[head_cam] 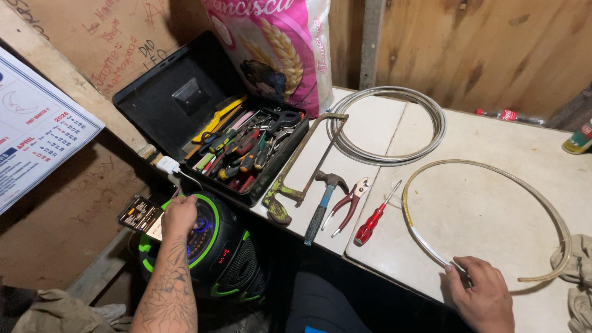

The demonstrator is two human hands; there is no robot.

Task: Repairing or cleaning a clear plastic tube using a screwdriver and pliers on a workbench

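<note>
My left hand [179, 216] rests on top of a black portable speaker with green rings [216, 246] that stands below the table edge, its fingers on the control panel. A small dark card [140, 216] sits just left of that hand. My right hand [481, 293] lies on the white table [493, 209] near its front edge, with the fingers pinching the end of a yellowish hose loop [493, 172]. A red-handled screwdriver [373, 219] lies to the left of the hose.
An open black toolbox [240, 151] full of hand tools stands at the back left. Beside it lie a hacksaw frame [302, 166], a hammer [322, 206] and red pliers [350, 200]. A grey cable coil [388, 123], a pink sack [277, 49], a wall calendar [37, 129] and a rag [576, 277] are around.
</note>
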